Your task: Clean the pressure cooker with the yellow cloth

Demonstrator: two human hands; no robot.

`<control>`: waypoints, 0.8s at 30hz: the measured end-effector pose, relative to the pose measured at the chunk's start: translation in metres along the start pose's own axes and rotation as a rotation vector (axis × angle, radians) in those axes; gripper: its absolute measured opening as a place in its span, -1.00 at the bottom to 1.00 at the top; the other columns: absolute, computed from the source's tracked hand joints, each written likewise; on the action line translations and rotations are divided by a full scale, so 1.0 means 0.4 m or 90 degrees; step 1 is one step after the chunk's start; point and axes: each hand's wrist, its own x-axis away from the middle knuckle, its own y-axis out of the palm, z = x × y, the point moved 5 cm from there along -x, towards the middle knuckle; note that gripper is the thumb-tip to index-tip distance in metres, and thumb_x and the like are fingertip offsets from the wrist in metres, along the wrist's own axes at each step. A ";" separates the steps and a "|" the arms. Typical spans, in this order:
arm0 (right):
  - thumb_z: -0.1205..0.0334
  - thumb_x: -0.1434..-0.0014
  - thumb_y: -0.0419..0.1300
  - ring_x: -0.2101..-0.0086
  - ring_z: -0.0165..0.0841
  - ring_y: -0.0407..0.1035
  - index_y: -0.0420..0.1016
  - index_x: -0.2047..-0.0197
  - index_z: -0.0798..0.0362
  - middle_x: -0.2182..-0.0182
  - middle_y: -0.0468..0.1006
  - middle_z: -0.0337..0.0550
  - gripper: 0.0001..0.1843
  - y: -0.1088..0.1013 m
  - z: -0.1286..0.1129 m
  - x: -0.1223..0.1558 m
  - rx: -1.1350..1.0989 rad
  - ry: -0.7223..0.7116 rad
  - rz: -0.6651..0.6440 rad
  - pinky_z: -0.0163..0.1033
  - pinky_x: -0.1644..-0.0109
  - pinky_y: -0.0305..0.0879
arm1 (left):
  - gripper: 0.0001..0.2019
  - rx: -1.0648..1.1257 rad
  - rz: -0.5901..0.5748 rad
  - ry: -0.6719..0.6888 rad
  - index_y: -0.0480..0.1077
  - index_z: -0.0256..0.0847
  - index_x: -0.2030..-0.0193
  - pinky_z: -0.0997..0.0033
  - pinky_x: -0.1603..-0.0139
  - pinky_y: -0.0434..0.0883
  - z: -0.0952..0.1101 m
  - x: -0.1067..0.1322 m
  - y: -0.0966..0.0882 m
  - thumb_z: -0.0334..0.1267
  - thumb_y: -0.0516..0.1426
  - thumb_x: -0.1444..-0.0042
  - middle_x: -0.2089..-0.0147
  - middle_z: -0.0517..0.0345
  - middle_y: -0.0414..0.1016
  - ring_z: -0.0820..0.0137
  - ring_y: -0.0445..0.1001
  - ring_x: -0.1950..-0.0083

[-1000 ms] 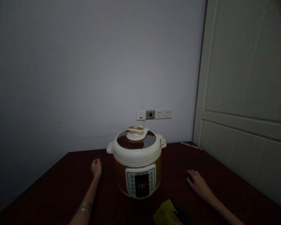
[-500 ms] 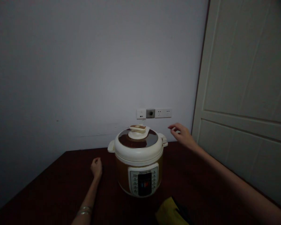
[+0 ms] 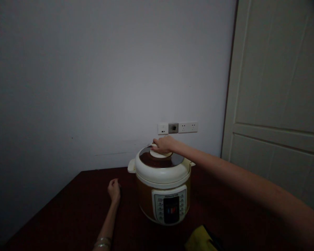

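A cream and amber electric pressure cooker [image 3: 163,188] stands on a dark red table [image 3: 75,216], its lit control panel [image 3: 171,209] facing me. My right hand [image 3: 163,144] reaches across from the right and lies over the lid handle [image 3: 159,153] on top, fingers curled round it. My left hand [image 3: 114,190] rests on the table just left of the cooker, loosely closed, with nothing visible in it. A bracelet sits on my left wrist.
A wall socket strip [image 3: 178,127] is mounted just behind the cooker. A pale panelled door [image 3: 277,104] rises along the right side of the table. A yellow cloth-like thing [image 3: 199,240] lies at the near edge below the cooker.
My right hand rose from the table at the right, swung up past the cooker's side and came down on the lid handle. The left hand stayed put. My view shifted slightly left.
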 end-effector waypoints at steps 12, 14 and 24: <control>-0.14 -0.24 -0.18 0.15 -0.08 0.44 0.37 -0.04 0.17 0.12 0.53 0.19 -0.38 0.022 0.008 -0.005 -0.012 -0.031 0.010 -0.08 0.18 0.32 | -0.74 -0.014 0.011 -0.016 0.43 -0.27 0.35 0.33 0.29 0.34 -0.019 -0.017 0.004 -0.20 0.01 0.10 0.47 0.15 0.42 0.31 0.40 0.38; -0.15 -0.24 -0.17 0.14 -0.08 0.44 0.38 -0.04 0.17 0.12 0.53 0.18 -0.38 0.021 0.012 -0.006 -0.018 -0.031 0.012 -0.09 0.18 0.32 | -0.75 -0.016 0.013 -0.017 0.43 -0.27 0.35 0.32 0.27 0.35 -0.018 -0.018 0.004 -0.21 0.01 0.09 0.45 0.14 0.43 0.31 0.40 0.37; -0.18 -0.23 -0.14 0.15 -0.13 0.42 0.42 -0.04 0.12 0.07 0.52 0.11 -0.37 -0.035 0.118 -0.006 -0.158 0.024 0.050 -0.15 0.15 0.28 | -0.77 -0.017 0.021 -0.013 0.44 -0.26 0.38 0.28 0.24 0.36 -0.009 -0.013 -0.002 -0.21 0.03 0.09 0.48 0.14 0.41 0.28 0.41 0.34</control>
